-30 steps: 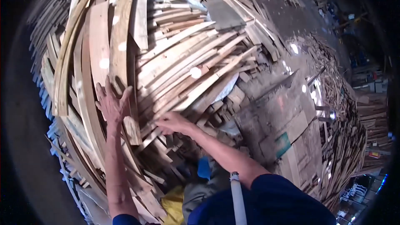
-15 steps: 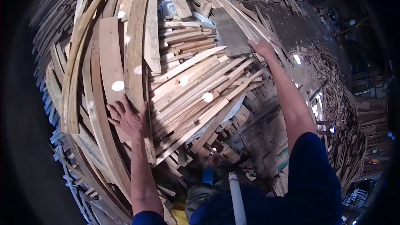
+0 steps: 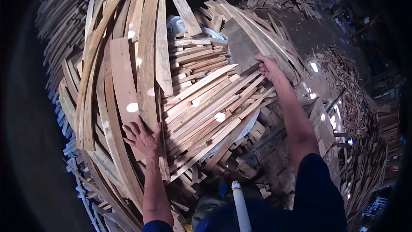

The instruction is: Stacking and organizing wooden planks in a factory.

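My left hand [image 3: 143,139] lies with its fingers spread on the near end of a smooth reddish-brown plank [image 3: 122,66], its thumb side reaching over the neighbouring long board [image 3: 148,47]. My right hand [image 3: 268,67] is closed on the near right corner of a flat, dark grey-brown wooden board [image 3: 242,45]. That board rests slantwise at the far end of a pile of short, pale wooden strips [image 3: 206,94], between my hands. Part of its right edge is hidden by long narrow slats [image 3: 253,28].
Long boards [image 3: 88,90] fan out on the left. Wood offcuts [image 3: 352,103] heap up on the right, and stacked planks [image 3: 64,30] stand far left. A white, cigarette-like stick [image 3: 241,208] juts in at the lower edge. Pale plastic sacking [image 3: 176,25] shows among the wood.
The whole view has shifted, so the wood sits lower and slightly right. My right fingers have curled tighter around the dark board's corner. My left hand stays on the same plank.
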Demonstrator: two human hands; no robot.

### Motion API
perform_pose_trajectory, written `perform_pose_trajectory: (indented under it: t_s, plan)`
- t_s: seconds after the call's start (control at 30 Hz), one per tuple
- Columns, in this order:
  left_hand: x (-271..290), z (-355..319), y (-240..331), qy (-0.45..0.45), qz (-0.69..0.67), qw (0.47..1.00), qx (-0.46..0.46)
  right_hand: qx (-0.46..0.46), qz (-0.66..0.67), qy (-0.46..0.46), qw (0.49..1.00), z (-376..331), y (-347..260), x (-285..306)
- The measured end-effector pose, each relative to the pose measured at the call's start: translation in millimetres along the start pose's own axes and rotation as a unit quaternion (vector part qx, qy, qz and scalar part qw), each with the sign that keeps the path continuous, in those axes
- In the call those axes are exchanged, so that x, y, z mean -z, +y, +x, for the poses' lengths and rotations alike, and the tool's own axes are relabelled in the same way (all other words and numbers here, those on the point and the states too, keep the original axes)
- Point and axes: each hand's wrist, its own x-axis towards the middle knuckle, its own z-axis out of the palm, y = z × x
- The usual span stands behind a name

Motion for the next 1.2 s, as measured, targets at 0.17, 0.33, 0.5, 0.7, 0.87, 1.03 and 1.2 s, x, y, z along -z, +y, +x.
perform_pose_trajectory:
  t_s: [0.17, 0.33, 0.5, 0.7, 0.87, 1.03, 1.2]
  plan:
    - [1.9, -6.4, 2.6, 0.019, -0.018, 1.000, -0.014, 0.084, 0.116, 0.085, 0.986, -85.3, -30.3, 16.8]
    - [6.8, -9.2, -5.9, 0.006, -0.022, 1.000, -0.008, 0.157, 0.135, 0.016, 0.978, -228.4, -53.5, 78.6]
    - [38.7, -18.9, -5.5, -0.016, -0.148, 0.988, 0.028, 0.294, 0.065, 0.094, 0.949, -408.1, 40.7, 128.6]
    - [185.5, -134.8, 62.0, -0.334, -0.849, 0.409, -0.017, 0.568, -0.081, 0.009, 0.819, -526.0, 119.8, 100.5]
    - [364.3, -191.8, -0.2, -0.170, -0.860, 0.481, -0.007, 0.293, 0.155, -0.261, 0.907, -583.9, 132.7, -6.9]
    - [410.7, -124.7, -142.2, -0.187, -0.823, 0.536, 0.016, 0.415, 0.043, -0.401, 0.816, -628.7, 112.9, -128.8]
    - [357.2, -25.6, -284.5, -0.089, -0.688, 0.720, 0.005, 0.447, -0.242, -0.455, 0.731, -619.8, 151.6, -176.8]
